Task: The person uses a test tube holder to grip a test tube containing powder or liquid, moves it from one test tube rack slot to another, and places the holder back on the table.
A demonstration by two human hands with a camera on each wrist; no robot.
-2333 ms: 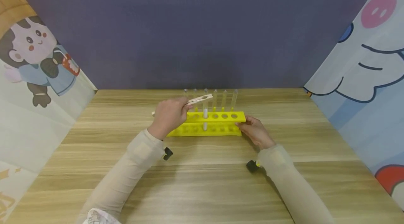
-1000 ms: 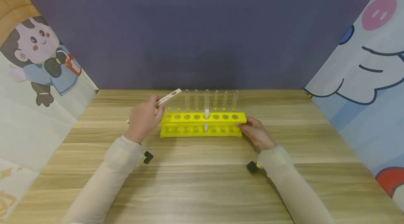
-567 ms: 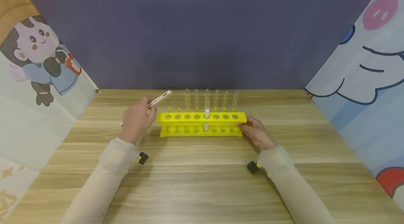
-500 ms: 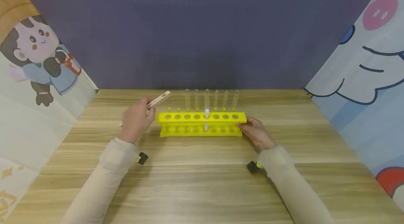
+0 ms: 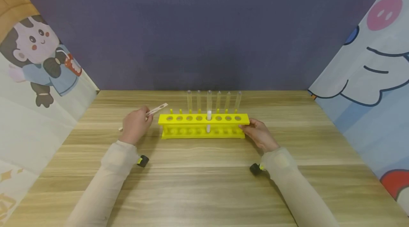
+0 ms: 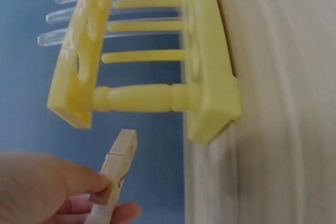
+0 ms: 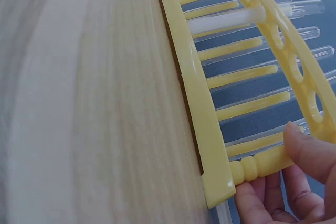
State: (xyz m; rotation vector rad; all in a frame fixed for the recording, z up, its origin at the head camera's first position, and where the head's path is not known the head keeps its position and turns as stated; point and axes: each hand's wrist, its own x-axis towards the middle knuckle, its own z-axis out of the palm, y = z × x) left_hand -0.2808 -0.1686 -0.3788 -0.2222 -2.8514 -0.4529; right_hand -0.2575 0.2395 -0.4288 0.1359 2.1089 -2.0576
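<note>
My left hand [image 5: 135, 124] pinches a wooden test tube clamp [image 5: 158, 108] between thumb and fingers, just left of the yellow test tube rack [image 5: 188, 136]. No tube sits in the clamp's jaws, seen near the rack's end in the left wrist view. At the rack's other end, my right hand [image 5: 259, 135] grips the turned end post [image 7: 270, 161] with thumb and fingers. A test tube with white contents [image 7: 228, 21] stands in one of the rack's middle holes. Several clear test tubes [image 5: 238, 101] sit bottom up over the pegs along the back.
Two bare yellow pegs [image 5: 176, 111] stand at the rack's left end. The wooden table [image 5: 204, 184] ends at a dark blue panel [image 5: 204, 31] behind the rack. Cartoon-printed walls [image 5: 374, 113] flank both sides.
My left hand has carried the clamp leftward from over the rack's tubes, then lowered it toward the table. The white-filled tube stays in the rack. My right hand keeps its grip.
</note>
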